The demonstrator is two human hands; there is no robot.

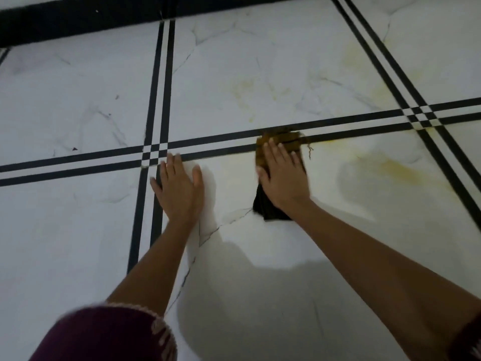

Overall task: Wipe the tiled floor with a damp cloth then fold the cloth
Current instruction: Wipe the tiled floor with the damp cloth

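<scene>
Item: crumpled dark cloth (279, 140), mustard-stained, lying on white marble-look tiled floor (78, 113) across a black stripe.
Right grip (282, 175): fingers flat, pressing the cloth.
Left grip (179, 186): flat, holding nothing, bracing at 9 o'clock.
Advised: press evenly and sweep toward yellow smears (398, 168) at 3 o'clock.

Maroon sleeve (104, 337), with pale embroidered trim at its cuff, lies well below the left hand (179, 187) — forearms bare.
</scene>
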